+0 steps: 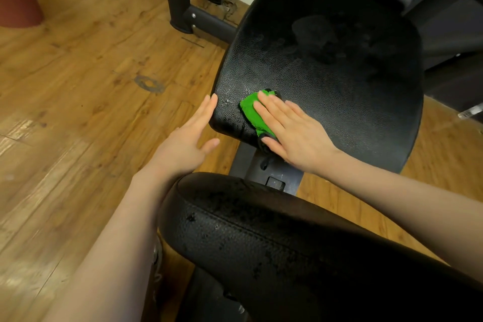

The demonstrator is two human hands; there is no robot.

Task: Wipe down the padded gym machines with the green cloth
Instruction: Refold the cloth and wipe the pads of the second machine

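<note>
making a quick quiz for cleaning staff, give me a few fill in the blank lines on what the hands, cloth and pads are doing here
1. The right hand presses the crumpled ____ cloth flat onto the black textured seat pad.
2. The left hand touches that pad's left edge with ____ fingers.
3. The floor is made of ____ planks.
4. Nearest the camera lies a second black padded cushion, speckled with ____.

Missing words: green; straight; wooden; droplets

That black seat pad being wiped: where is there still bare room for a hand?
Most of the seat pad is bare, above and right of the right hand. The near-left corner is crowded: the green cloth lies under that hand, and the left hand touches the pad's edge there.
</note>
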